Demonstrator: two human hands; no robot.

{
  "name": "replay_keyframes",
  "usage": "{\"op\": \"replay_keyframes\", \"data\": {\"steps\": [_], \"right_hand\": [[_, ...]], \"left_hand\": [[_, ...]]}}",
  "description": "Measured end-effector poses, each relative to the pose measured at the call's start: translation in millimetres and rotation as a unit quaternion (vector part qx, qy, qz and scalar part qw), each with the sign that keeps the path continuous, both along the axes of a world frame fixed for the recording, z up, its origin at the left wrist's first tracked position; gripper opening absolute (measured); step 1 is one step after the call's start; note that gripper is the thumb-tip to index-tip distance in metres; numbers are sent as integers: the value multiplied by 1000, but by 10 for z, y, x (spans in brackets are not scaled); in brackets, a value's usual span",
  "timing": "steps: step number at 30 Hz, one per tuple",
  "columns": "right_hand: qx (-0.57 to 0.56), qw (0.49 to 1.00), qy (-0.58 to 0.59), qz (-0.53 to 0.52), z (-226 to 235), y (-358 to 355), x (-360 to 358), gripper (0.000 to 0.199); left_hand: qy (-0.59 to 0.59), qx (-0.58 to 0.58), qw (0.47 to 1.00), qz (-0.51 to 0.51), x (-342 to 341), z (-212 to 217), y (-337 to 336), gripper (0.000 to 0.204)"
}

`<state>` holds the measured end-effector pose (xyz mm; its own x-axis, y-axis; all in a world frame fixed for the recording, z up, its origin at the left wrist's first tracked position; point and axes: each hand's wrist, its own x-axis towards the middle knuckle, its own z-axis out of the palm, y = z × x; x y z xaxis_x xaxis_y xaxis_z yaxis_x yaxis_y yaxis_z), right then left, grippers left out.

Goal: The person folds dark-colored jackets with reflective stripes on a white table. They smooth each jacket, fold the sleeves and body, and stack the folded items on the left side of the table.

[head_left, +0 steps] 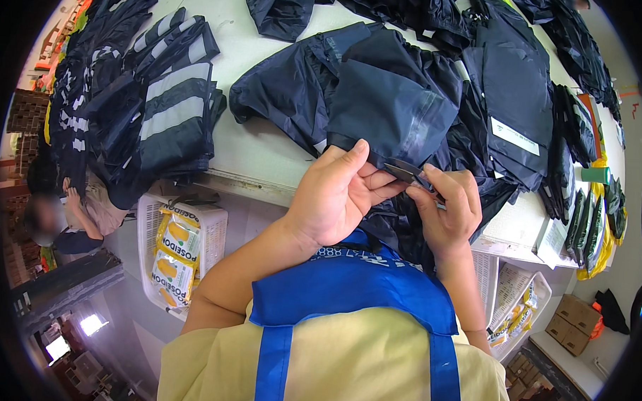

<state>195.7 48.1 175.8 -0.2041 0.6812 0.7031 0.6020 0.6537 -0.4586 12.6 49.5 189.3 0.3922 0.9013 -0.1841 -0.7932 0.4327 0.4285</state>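
A dark navy garment (391, 107) of thin, slightly shiny cloth lies in folds at the table's near edge, a lengthwise seam showing on its upper panel. My left hand (335, 194) pinches the hem at its near end, the thumb on top and the fingers curled underneath. Close beside it, my right hand (449, 205) grips small dark thread snips (403, 169) between thumb and fingers. The blades point left toward the hem and lie just by my left fingertips. Whether they touch a thread cannot be made out.
The white table (227, 165) carries folded garments with grey stripes (175, 110) at left and a dark folded stack (515, 94) with a white label at right. Below its edge hang a white basket (217, 232) with yellow packages and another basket (540, 289). Another person (80, 217) sits far left.
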Motion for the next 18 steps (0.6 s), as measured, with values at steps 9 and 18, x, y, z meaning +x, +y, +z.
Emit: {"op": "replay_keyframes", "data": {"steps": [9, 18], "right_hand": [[-264, 809, 520, 74, -115, -6, -50, 13], [-631, 527, 549, 151, 72, 163, -80, 51]], "left_hand": [[8, -24, 1000, 14, -3, -45, -7, 41], [193, 64, 964, -172, -249, -158, 53, 63]]}}
